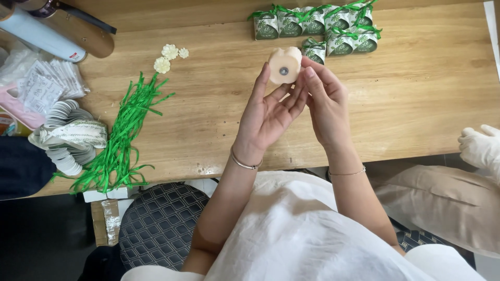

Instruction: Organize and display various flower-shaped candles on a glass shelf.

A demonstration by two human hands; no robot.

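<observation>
Hands raised over wooden table (pixel 416 93) | your left hand (pixel 268 117) and right hand (pixel 325 101) pinch a peach flower-shaped piece (pixel 285 65) between fingertips — green-ribboned boxes (pixel 317 28) just beyond

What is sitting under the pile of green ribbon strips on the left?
Bare wooden table shows under the green ribbon strips; white round labels lie beside them. Anything beneath the thick lower bunch is covered.

ribbon strips (pixel 117 140) left on table (pixel 416 93), small boxes (pixel 317 28) at far edge, paper flowers (pixel 169 56) between
</observation>
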